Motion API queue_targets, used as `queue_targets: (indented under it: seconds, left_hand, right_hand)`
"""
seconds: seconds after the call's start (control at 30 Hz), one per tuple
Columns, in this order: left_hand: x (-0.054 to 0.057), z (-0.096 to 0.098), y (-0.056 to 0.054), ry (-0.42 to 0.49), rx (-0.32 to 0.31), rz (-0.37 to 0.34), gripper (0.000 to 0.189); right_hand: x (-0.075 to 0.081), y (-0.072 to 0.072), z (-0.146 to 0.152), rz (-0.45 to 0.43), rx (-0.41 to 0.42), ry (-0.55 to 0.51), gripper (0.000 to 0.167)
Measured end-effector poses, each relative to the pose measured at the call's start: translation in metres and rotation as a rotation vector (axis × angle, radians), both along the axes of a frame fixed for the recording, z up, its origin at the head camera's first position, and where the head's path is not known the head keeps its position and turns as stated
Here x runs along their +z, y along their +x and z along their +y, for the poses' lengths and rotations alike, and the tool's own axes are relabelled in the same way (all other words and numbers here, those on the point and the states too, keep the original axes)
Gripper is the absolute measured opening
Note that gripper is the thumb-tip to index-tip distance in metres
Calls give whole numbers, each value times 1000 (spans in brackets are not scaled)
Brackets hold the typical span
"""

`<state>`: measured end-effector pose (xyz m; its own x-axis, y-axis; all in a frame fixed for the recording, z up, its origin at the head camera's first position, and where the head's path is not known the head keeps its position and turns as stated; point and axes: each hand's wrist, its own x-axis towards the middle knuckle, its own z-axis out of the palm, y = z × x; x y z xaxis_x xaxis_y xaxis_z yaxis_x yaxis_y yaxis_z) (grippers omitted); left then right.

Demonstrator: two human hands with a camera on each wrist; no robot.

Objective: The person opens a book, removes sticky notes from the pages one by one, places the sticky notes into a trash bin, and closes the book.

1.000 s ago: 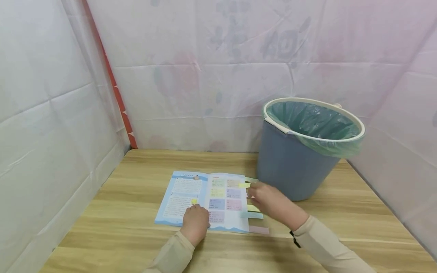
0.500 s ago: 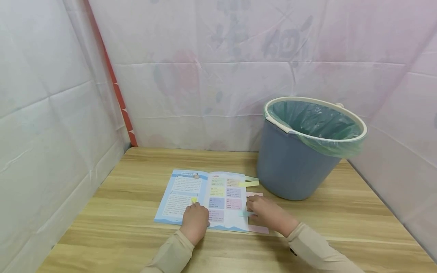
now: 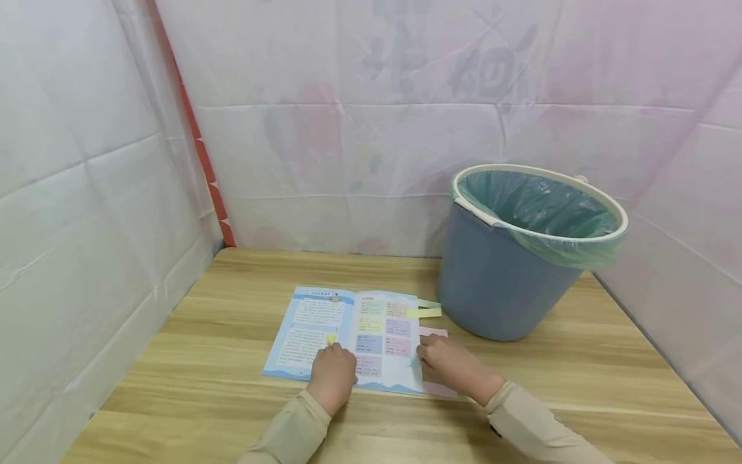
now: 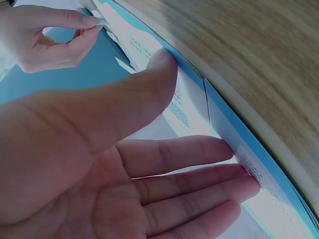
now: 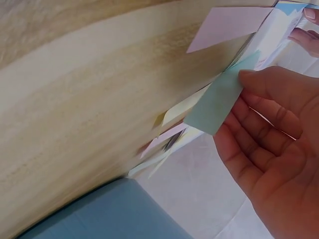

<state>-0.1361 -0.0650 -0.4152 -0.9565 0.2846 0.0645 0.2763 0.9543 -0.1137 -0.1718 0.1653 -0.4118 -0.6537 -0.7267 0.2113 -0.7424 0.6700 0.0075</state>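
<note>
Relative to the frame one second earlier, the right hand [image 3: 454, 365] has shifted down the page margin, from beside the yellow strip [image 3: 426, 313] to the blue-green strip [image 5: 214, 102]. By comparison, the left hand [image 3: 334, 372] shows no clear change of place.

Condition of hands: the right grasps the blue-green strip, pinched between thumb and fingers; the left is unclenched and grips nothing, its fingers extended over the pages of the open booklet [image 3: 400, 381] near the lower part of the spine.

Placement: the left hand is judged to be steadying the booklet flat on the tabletop [image 3: 191, 399]. The strip is presumably taken at its projecting part because that offers a hold without creasing the page. The bin [image 3: 493, 283] stands just beyond the right page, apparently kept within reach.

Orientation: the blue-green strip sits at the lower right edge of the right page. In the right wrist view its long axis slants from the page edge down-left to the free end, which is raised off the tabletop. Whether its inner end remains stuck cannot be told.
</note>
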Motion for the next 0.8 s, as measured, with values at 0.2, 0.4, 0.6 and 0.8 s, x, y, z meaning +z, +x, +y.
queue_targets:
  seconds: [0.2, 0.4, 0.6, 0.8]
  left_hand:
    - [-1, 0, 0, -3, -6, 7, 41]
    - [-1, -1, 0, -8, -10, 21, 41]
    - [1, 0, 1, -15, -14, 28, 41]
    - [1, -1, 1, -14, -6, 16, 42]
  right_hand:
    - [1, 2, -2, -13, -23, 4, 29]
    - [1, 1, -1, 1, -24, 2, 24]
    - [8, -2, 3, 38, -20, -9, 19]
    - [40, -5, 5, 105, -62, -93, 25]
